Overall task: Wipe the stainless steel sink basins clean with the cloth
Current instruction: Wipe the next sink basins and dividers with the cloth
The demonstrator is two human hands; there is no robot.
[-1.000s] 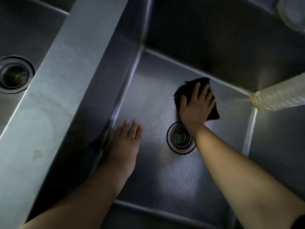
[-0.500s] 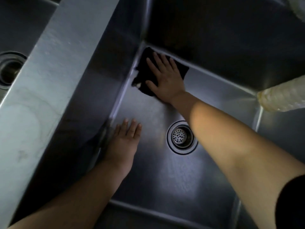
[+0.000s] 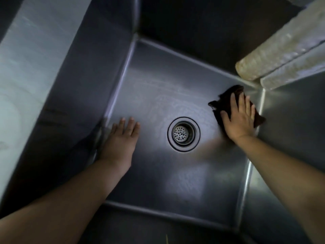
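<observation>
I look down into a deep stainless steel sink basin (image 3: pixel 158 95) with a round strainer drain (image 3: pixel 183 134) in its floor. A dark cloth (image 3: pixel 226 97) lies on the basin floor near the far right corner. My right hand (image 3: pixel 239 118) presses flat on the cloth with straight, spread fingers, hiding most of it. My left hand (image 3: pixel 121 140) rests flat on the basin floor by the left wall, fingers straight, holding nothing. Faint wet streaks show on the floor between the hands.
A wide steel divider rim (image 3: pixel 35 67) runs along the left. A pale, ribbed tube-like object (image 3: pixel 281 46) reaches in over the upper right corner, just above the cloth. The basin walls rise steeply on all sides.
My right hand has swept the cloth from the far left corner across the basin floor to the far right corner. My left hand has stayed in place. The view has shifted right.
</observation>
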